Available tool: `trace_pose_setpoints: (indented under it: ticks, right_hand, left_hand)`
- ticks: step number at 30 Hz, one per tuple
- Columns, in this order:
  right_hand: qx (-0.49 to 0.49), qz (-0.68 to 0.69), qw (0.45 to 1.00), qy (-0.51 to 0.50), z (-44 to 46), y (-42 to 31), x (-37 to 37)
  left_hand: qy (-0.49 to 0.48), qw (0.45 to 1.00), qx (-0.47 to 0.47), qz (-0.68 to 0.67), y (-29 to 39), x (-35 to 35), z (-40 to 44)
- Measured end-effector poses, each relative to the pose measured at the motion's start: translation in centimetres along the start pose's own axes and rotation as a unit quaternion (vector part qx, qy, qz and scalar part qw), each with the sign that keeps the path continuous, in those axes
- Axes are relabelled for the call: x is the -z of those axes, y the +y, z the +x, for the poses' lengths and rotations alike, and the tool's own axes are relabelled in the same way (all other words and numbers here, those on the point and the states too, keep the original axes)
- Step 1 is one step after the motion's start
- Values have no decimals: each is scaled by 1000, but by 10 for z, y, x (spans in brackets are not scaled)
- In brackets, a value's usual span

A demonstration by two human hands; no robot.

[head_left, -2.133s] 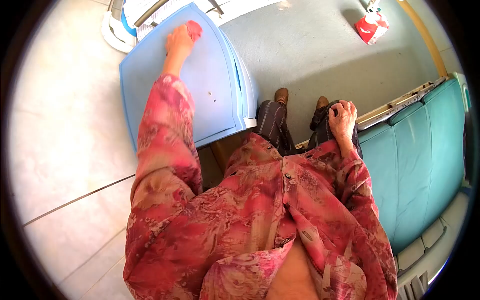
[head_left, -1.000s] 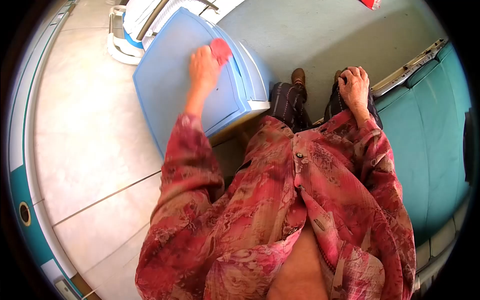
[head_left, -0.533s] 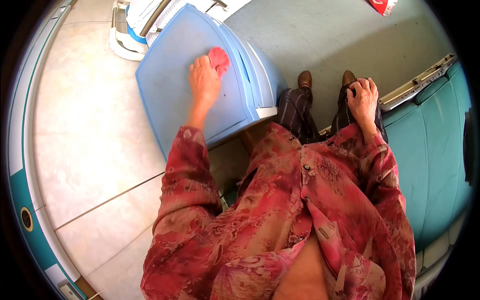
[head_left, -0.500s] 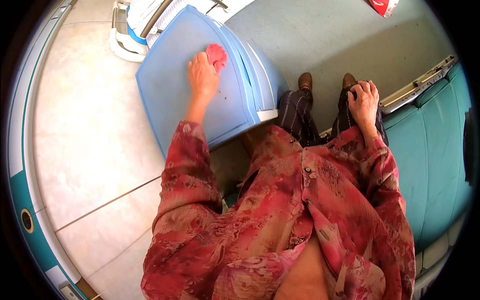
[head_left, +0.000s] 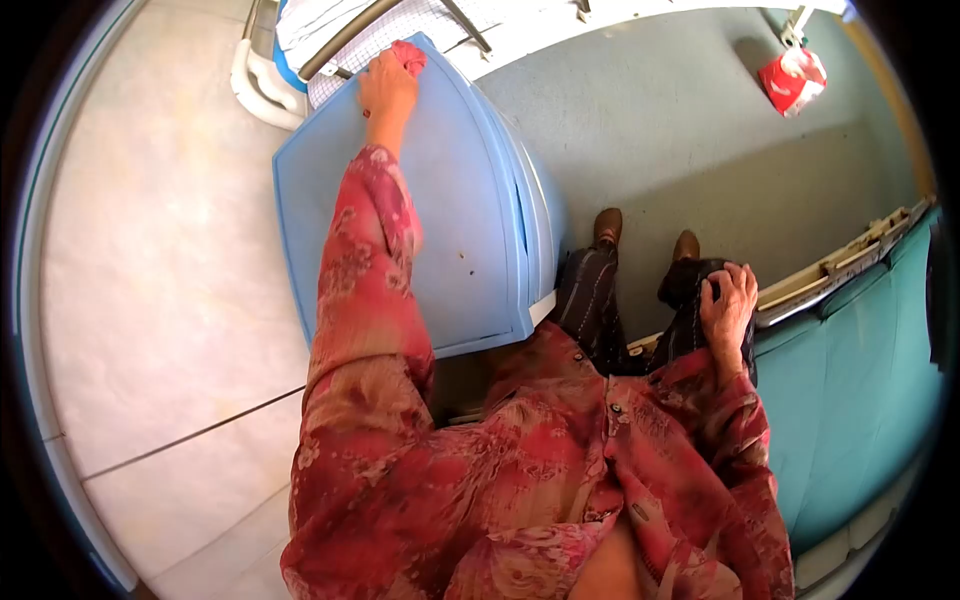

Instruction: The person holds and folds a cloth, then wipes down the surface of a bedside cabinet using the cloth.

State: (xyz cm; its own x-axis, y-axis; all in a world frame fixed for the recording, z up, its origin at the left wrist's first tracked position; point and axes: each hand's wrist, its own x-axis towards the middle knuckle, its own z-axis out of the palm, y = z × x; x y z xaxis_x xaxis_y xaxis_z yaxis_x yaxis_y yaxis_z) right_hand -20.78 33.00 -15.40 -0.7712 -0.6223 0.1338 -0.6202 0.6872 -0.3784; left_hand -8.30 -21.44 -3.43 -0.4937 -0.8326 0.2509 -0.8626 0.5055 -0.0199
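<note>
My left hand (head_left: 387, 85) reaches to the far end of the pale blue top of a bedside cabinet (head_left: 430, 210). Its fingers are closed on a crumpled pinkish-red cloth (head_left: 409, 58), which is pressed to the surface and partly hidden by the hand. A few small dark crumbs (head_left: 467, 264) lie on the nearer part of that top. My right hand (head_left: 730, 308) rests on my knee over dark striped trousers (head_left: 590, 310), holding nothing, its fingers apart and bent over the knee.
Beyond the cabinet stands a bed with a metal rail (head_left: 350, 35) and checked bedding. A red and white bag (head_left: 793, 80) is at the far right, above the grey floor (head_left: 640, 120). Teal padded seating (head_left: 850, 400) is at my right, a tiled wall (head_left: 150, 230) at my left.
My left hand has slid the cloth away from me, toward the cabinet's far edge, leaving the crumbs behind. My right hand stays on the knee. The view has tilted up, showing more bed and bag.
</note>
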Motion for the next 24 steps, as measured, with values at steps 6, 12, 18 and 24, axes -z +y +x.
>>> trace_pose_setpoints:
  ticks: [6, 12, 18, 24]
  right_hand:
    - [15, -23, 1000, 3, 1, 5, -9]
    - [36, -19, 999, 15, 0, 4, -6]
    - [33, -12, 999, 16, 0, 3, -4]
    - [41, -16, 998, 35, -4, 5, -4]
  left_hand:
    - [6, 1000, 9, 13, -6, 4, -2]
    - [30, 991, -126, -23, -65, 4, -80]
    - [63, 972, -207, -92, -55, 60, -219]
    - [12, 964, -219, -147, -31, 103, -318]
